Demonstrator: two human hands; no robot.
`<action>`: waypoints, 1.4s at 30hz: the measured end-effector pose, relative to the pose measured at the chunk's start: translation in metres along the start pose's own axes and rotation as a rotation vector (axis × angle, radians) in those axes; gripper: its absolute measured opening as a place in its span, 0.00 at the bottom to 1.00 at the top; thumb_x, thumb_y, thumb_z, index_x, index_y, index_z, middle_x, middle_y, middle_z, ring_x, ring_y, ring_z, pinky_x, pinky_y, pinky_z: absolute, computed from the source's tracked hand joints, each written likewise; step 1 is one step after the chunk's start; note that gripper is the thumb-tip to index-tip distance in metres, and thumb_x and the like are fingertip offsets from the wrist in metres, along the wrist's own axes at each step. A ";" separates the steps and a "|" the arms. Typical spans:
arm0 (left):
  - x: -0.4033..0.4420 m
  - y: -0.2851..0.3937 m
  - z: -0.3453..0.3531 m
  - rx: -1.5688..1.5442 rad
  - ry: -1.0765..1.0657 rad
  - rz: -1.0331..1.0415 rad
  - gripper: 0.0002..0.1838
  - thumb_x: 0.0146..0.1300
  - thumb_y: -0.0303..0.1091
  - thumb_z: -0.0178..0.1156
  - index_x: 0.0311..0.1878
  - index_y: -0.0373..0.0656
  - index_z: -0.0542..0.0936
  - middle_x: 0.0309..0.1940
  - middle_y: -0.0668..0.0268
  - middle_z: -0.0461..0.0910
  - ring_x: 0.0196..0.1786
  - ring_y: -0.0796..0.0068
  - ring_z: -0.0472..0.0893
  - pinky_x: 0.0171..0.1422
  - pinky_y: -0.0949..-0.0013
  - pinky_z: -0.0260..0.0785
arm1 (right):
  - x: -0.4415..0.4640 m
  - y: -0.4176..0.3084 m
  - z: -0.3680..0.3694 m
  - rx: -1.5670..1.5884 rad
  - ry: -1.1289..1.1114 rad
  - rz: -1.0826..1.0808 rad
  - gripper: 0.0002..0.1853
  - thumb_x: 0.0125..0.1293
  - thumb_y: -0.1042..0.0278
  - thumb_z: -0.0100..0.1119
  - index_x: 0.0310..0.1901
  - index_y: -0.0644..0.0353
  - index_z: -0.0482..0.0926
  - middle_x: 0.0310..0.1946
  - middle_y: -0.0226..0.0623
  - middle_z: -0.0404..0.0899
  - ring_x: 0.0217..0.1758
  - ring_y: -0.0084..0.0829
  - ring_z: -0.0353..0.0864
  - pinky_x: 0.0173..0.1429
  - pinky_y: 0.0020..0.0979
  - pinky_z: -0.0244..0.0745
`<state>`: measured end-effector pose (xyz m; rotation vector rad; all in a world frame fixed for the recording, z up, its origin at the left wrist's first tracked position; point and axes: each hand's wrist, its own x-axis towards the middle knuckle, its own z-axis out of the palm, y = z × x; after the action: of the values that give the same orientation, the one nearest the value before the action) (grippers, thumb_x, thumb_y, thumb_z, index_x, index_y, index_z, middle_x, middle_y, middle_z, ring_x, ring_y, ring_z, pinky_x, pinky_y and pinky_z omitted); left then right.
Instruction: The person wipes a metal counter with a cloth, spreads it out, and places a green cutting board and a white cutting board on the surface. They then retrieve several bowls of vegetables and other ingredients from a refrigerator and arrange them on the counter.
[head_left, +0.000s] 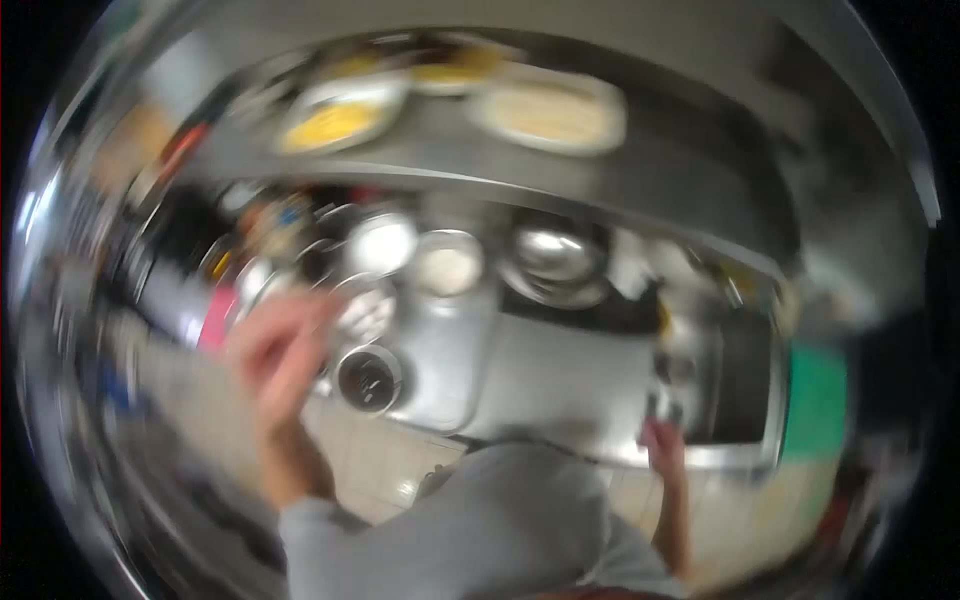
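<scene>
My left hand (280, 350) is raised at the left, near several containers, and motion blur smears its fingers. Just beyond its fingertips is a container of white pieces (368, 316). A round pot of dark liquid (368, 380) stands to its right and nearer to me. At the front edge of the sink counter, my right hand (663, 442) looks closed. A small grey, metallic-looking shape (664, 408) is right at its fingers, too blurred to name.
A metal tray (440, 375) lies on the steel counter (560, 385). Behind are a bowl of pale food (448, 268) and a shiny metal bowl (552, 255). The sink (745, 385) and green board (815, 402) are right. The upper shelf holds a yellow-food plate (340, 120) and a pale-food plate (550, 110).
</scene>
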<state>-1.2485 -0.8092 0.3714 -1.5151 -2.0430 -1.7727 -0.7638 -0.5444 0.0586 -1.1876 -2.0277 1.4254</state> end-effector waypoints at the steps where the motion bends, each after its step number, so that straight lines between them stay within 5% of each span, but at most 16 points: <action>1: -0.006 -0.017 -0.001 -0.119 -0.135 0.158 0.10 0.67 0.34 0.62 0.41 0.35 0.84 0.43 0.50 0.85 0.42 0.57 0.84 0.52 0.55 0.77 | -0.003 -0.049 0.002 -0.166 -0.005 0.018 0.10 0.72 0.65 0.58 0.39 0.64 0.80 0.24 0.35 0.78 0.27 0.23 0.75 0.33 0.30 0.72; 2: -0.015 -0.045 0.014 -0.555 -0.269 0.281 0.18 0.70 0.44 0.61 0.47 0.36 0.78 0.39 0.54 0.80 0.39 0.57 0.81 0.49 0.47 0.75 | -0.011 -0.040 0.000 -0.225 -0.040 0.034 0.09 0.73 0.68 0.58 0.44 0.65 0.80 0.27 0.28 0.78 0.30 0.20 0.73 0.35 0.28 0.72; 3: -0.029 -0.050 0.032 -0.744 -0.307 0.189 0.22 0.67 0.49 0.65 0.49 0.37 0.77 0.39 0.52 0.79 0.39 0.53 0.82 0.47 0.44 0.76 | -0.023 -0.065 -0.001 -0.228 -0.006 0.004 0.10 0.73 0.66 0.59 0.46 0.63 0.81 0.27 0.29 0.79 0.30 0.20 0.72 0.35 0.28 0.71; 5: -0.017 -0.037 0.089 -0.867 -0.551 0.271 0.27 0.66 0.54 0.64 0.42 0.33 0.81 0.37 0.45 0.84 0.40 0.47 0.86 0.45 0.47 0.80 | -0.047 -0.084 0.005 -0.117 0.041 0.078 0.12 0.73 0.61 0.59 0.49 0.61 0.81 0.31 0.35 0.83 0.32 0.25 0.80 0.39 0.31 0.75; 7: 0.008 -0.055 0.120 -0.899 -0.996 0.379 0.32 0.63 0.56 0.67 0.47 0.27 0.80 0.40 0.43 0.84 0.40 0.47 0.86 0.45 0.49 0.80 | -0.077 -0.069 0.013 -0.172 0.054 0.134 0.15 0.74 0.56 0.57 0.50 0.58 0.81 0.34 0.42 0.85 0.36 0.34 0.84 0.43 0.36 0.77; 9: 0.005 -0.069 0.144 -0.934 -1.083 0.268 0.37 0.59 0.56 0.71 0.51 0.23 0.79 0.42 0.41 0.84 0.42 0.47 0.86 0.45 0.49 0.80 | -0.107 -0.057 0.020 -0.219 0.096 0.218 0.15 0.73 0.55 0.57 0.50 0.58 0.82 0.34 0.42 0.85 0.37 0.34 0.84 0.44 0.35 0.78; 10: -0.016 -0.060 0.147 -0.917 -0.937 0.020 0.44 0.53 0.65 0.71 0.53 0.26 0.81 0.44 0.41 0.85 0.48 0.44 0.85 0.55 0.48 0.77 | -0.124 -0.053 0.018 -0.215 0.122 0.239 0.15 0.73 0.55 0.57 0.50 0.58 0.82 0.34 0.42 0.85 0.37 0.34 0.84 0.44 0.35 0.78; 15: -0.006 -0.063 0.234 -1.015 -1.402 -0.056 0.43 0.60 0.61 0.68 0.57 0.23 0.78 0.50 0.41 0.82 0.56 0.47 0.83 0.63 0.52 0.73 | -0.181 -0.049 0.014 -0.012 0.413 0.486 0.15 0.72 0.58 0.58 0.47 0.62 0.82 0.36 0.46 0.85 0.38 0.37 0.84 0.46 0.35 0.78; 17: -0.011 -0.049 0.271 -0.911 -1.606 -0.243 0.33 0.61 0.44 0.70 0.61 0.27 0.76 0.60 0.46 0.79 0.65 0.56 0.77 0.66 0.59 0.71 | -0.199 -0.031 0.013 0.047 0.465 0.525 0.15 0.72 0.58 0.59 0.47 0.62 0.82 0.36 0.45 0.85 0.38 0.36 0.83 0.45 0.36 0.77; 21: -0.053 0.011 0.346 -0.397 -1.633 -0.247 0.29 0.66 0.40 0.67 0.64 0.32 0.76 0.61 0.53 0.79 0.64 0.64 0.77 0.67 0.61 0.70 | -0.241 0.006 0.005 0.117 0.600 0.560 0.15 0.72 0.56 0.59 0.46 0.61 0.82 0.35 0.47 0.84 0.36 0.38 0.83 0.44 0.37 0.77; 23: -0.076 0.045 0.382 -0.203 -1.730 -0.076 0.27 0.65 0.35 0.68 0.66 0.39 0.76 0.62 0.59 0.79 0.64 0.69 0.77 0.65 0.65 0.71 | -0.266 0.011 -0.008 0.123 0.645 0.568 0.16 0.72 0.55 0.58 0.46 0.60 0.83 0.33 0.47 0.84 0.36 0.41 0.83 0.43 0.37 0.77; 27: -0.117 0.113 0.438 -0.132 -1.915 0.169 0.29 0.63 0.42 0.69 0.65 0.41 0.77 0.63 0.53 0.78 0.63 0.60 0.79 0.63 0.63 0.72 | -0.325 0.082 -0.017 0.317 0.795 0.569 0.16 0.72 0.55 0.59 0.46 0.62 0.83 0.31 0.40 0.85 0.32 0.32 0.84 0.40 0.35 0.78; 28: -0.131 0.123 0.453 -0.140 -1.915 0.183 0.29 0.63 0.42 0.69 0.65 0.41 0.77 0.63 0.53 0.78 0.63 0.60 0.79 0.63 0.63 0.72 | -0.342 0.095 -0.026 0.443 0.765 0.607 0.17 0.75 0.56 0.57 0.48 0.65 0.82 0.32 0.35 0.84 0.35 0.23 0.82 0.42 0.29 0.78; 34: -0.228 0.186 0.533 0.235 -1.960 0.398 0.33 0.60 0.48 0.68 0.64 0.38 0.77 0.61 0.49 0.79 0.64 0.53 0.78 0.65 0.61 0.71 | -0.443 0.144 -0.115 0.374 0.963 0.600 0.16 0.74 0.56 0.57 0.44 0.64 0.83 0.30 0.36 0.85 0.31 0.26 0.83 0.40 0.30 0.79; 36: -0.257 0.211 0.558 0.354 -1.983 0.252 0.31 0.61 0.47 0.66 0.64 0.38 0.77 0.61 0.49 0.79 0.64 0.53 0.77 0.67 0.61 0.70 | -0.479 0.163 -0.147 0.395 1.028 0.604 0.16 0.74 0.56 0.57 0.44 0.64 0.83 0.29 0.37 0.85 0.31 0.26 0.83 0.40 0.30 0.78; 42: -0.298 0.249 0.636 0.249 -1.869 0.409 0.28 0.63 0.43 0.65 0.63 0.39 0.78 0.58 0.50 0.81 0.61 0.52 0.80 0.65 0.59 0.71 | -0.503 0.219 -0.255 0.423 1.057 0.538 0.16 0.74 0.57 0.56 0.43 0.63 0.83 0.29 0.35 0.83 0.31 0.23 0.81 0.38 0.29 0.78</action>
<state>-0.5884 -0.5347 0.1596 -3.5217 -1.5286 0.5684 -0.2071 -0.7803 0.0395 -1.8055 -0.6888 0.9644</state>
